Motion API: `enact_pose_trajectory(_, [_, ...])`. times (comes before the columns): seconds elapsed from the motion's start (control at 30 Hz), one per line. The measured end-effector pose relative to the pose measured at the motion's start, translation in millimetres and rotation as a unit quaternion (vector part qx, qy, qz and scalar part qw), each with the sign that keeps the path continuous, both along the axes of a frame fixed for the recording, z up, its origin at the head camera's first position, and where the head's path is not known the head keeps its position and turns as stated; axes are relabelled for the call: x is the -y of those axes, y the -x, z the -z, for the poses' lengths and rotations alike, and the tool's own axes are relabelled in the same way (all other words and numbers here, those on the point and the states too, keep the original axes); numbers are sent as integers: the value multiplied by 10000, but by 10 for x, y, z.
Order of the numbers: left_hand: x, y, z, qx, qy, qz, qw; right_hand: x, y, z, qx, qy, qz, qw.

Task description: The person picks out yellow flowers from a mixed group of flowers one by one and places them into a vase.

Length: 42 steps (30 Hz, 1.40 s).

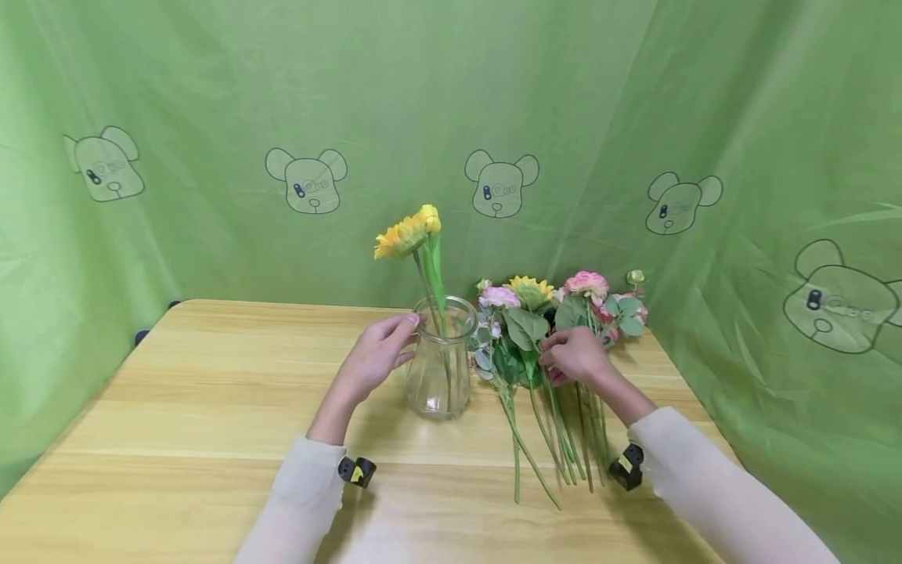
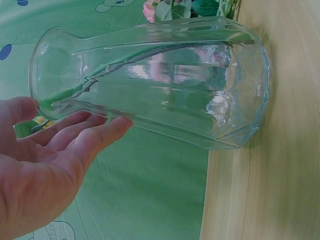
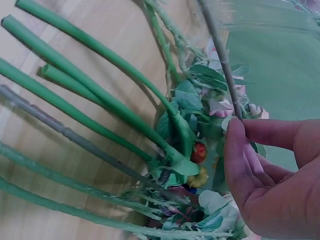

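Observation:
A clear glass vase [image 1: 438, 384] stands upright, holding a yellow sunflower [image 1: 400, 238] and a yellow tulip [image 1: 430, 218] whose stems lean inside it. My left hand [image 1: 380, 352] touches the vase's neck from the left, thumb at the rim and fingers fairly straight along the glass. To the right, my right hand [image 1: 576, 356] is over a bunch of artificial flowers. In the right wrist view its thumb and forefinger pinch a thin grey-brown flower stem [image 3: 222, 55]; which bloom it bears cannot be told. Green stems [image 3: 90, 60] lie beside that hand.
The bunch on the wooden table [image 1: 176, 407] includes another sunflower [image 1: 530, 290], a pink flower [image 1: 586, 285] and a lilac-pink flower [image 1: 499, 297], stems pointing toward the front. A green curtain [image 1: 395, 94] with bear drawings hangs behind and along both sides.

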State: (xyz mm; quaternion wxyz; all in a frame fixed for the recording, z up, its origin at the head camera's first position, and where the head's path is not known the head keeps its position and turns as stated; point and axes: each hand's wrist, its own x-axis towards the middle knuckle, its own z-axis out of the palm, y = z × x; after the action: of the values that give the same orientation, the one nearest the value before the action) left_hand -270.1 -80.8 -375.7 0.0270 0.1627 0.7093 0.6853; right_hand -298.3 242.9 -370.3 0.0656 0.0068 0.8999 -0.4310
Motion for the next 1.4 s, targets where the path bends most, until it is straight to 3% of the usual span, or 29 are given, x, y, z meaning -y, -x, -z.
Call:
enact_pose_trajectory(0.4, [5,12,4,40,-68,63,9999,19,-52,-160,-38,-8,-49,10000])
enact_pose_trajectory(0.6, [-2,-31,-42,26,0,25,10000,26,-48,-217,-192,-30,-18,9998])
enact_pose_trajectory(0.83, [-2,3,-4,73,-52,71,9999,65,-30,-291,-479,-141,97,9987])
enact_pose_trajectory(1.07, [-3,-18,-54,166,-62,142,9997,147,6,-383,-635,-260,114,9976])
enact_pose_trajectory(1.2, [-12,-113,-173,194,-14,150,9997,190,21,-442,-795,-101,106,9967])
enact_pose_trajectory(1.4, [-14,-220,-284,124,-36,171,9998,236,77,-548,-1106,757,200,9908])
